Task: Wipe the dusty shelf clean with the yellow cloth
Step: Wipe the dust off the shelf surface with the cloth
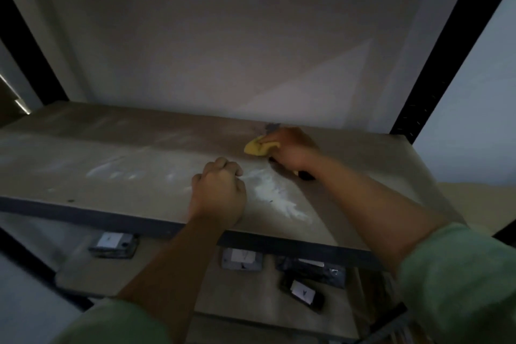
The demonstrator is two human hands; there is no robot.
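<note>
Toward the back right of the dusty shelf (125,176), the right hand (290,148) presses a bunched yellow cloth (258,148) onto the board, fingers curled over it, forearm stretched forward from a green sleeve (458,279). Nearer the front edge, the left hand (219,193) rests on the shelf as a closed fist holding nothing, knuckles up, its arm reaching straight in. White dust streaks (276,198) lie just beside that fist. Below, on a lower shelf (167,265), sit small labelled boxes (241,258).
</note>
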